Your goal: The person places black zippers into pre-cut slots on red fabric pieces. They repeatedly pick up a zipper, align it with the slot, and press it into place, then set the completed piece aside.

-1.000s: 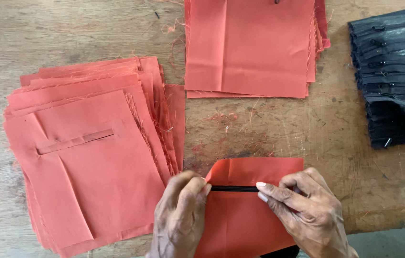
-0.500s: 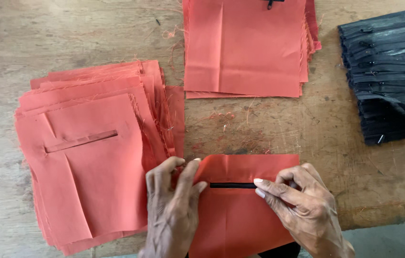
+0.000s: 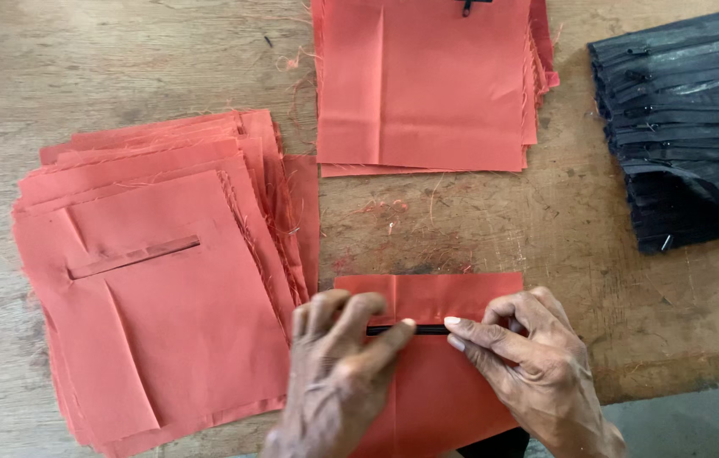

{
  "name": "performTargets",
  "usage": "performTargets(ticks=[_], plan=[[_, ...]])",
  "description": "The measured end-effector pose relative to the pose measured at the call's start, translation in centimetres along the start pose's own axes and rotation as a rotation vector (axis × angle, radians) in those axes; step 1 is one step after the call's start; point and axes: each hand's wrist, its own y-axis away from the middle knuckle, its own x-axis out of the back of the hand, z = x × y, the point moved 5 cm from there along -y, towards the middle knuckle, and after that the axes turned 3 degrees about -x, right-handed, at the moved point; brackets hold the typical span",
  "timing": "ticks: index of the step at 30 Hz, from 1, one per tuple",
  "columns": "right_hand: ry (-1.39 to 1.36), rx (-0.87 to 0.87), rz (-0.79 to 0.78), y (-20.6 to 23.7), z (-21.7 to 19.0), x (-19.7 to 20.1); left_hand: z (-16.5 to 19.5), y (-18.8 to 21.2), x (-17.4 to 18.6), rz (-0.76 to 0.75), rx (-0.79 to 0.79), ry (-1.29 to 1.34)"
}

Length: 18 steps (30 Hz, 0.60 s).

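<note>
Where both thumbs meet — black zipper (image 3: 410,329)

Two bare hands are showing at the bottom of the head view. The left hand (image 3: 338,382) is wearing no glove, ring or watch, and its knuckles and tendons are standing out under creased skin. The right hand (image 3: 537,373) is likewise wearing nothing, its fingernails (image 3: 453,321) looking pale and fairly long. No sleeve is reaching either wrist within the frame.
</note>
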Motion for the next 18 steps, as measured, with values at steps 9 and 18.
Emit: performTargets(ticks=[9, 18], plan=[[-0.015, -0.003, -0.031, -0.3, 0.0, 0.3, -1.1, 1.0, 2.9, 0.098, 0.067, -0.151], [0.025, -0.036, 0.036, 0.5, 1.0, 1.7, 1.9, -0.9, -1.5, -0.045, -0.126, 0.087]])
